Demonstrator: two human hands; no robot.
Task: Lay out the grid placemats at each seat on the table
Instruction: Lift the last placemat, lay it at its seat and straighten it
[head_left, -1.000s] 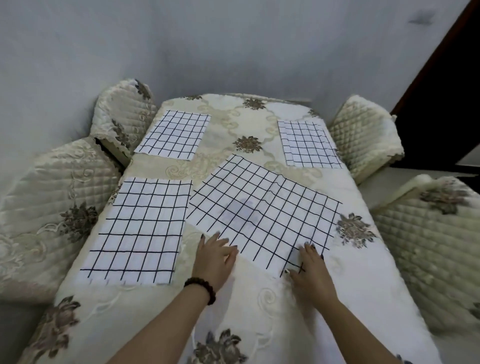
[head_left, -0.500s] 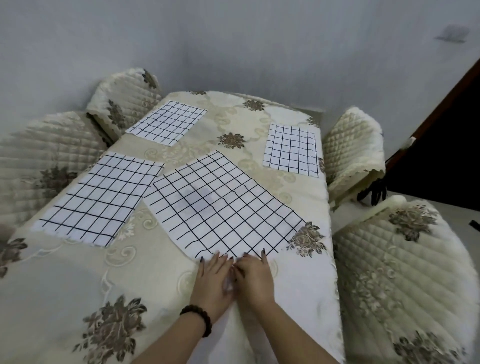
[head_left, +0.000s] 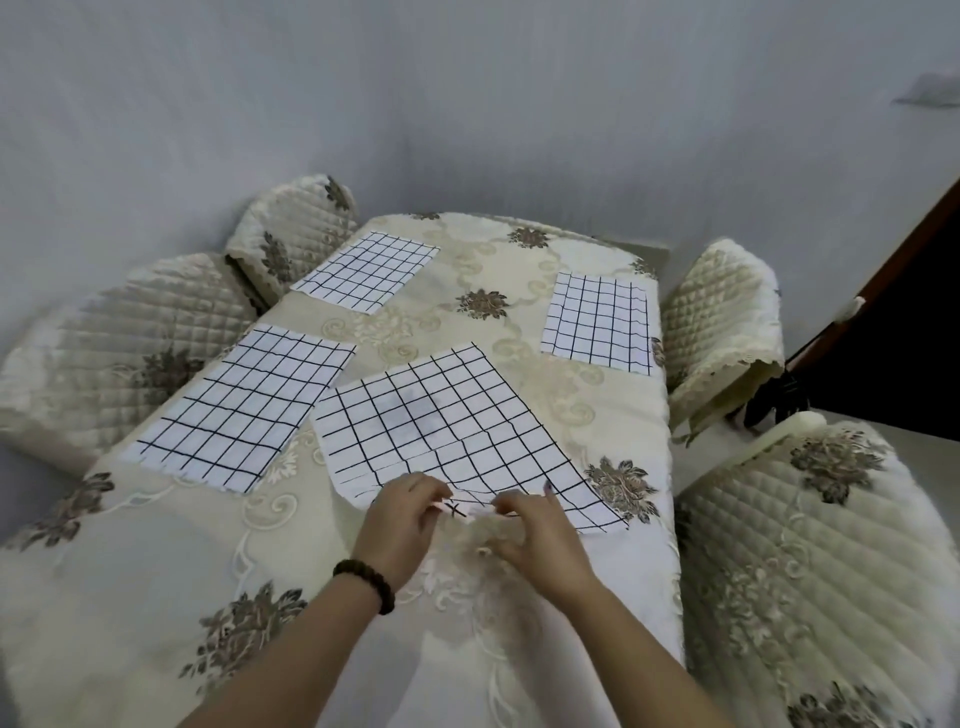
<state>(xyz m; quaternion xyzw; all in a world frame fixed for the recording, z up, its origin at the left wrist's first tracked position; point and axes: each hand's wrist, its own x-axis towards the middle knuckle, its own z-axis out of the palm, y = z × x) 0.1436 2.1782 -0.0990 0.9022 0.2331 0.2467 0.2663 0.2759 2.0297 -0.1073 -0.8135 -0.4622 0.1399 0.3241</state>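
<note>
Since a moment ago, our flat hands have curled to pinch the skewed placemat's near edge.

On the table (head_left: 156, 597), the skewed placemat (head_left: 441, 431) lies askew at centre; our left hand (head_left: 400, 514) and right hand (head_left: 535, 525) pinch it, and dragging may rumple it or nudge the near-left placemat (head_left: 244, 405).

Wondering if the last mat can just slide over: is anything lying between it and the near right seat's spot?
Nothing visible does. Both hands pinch the skewed mat's near edge, and only bare tablecloth lies between it and the table's near right edge, by the chair.
</note>
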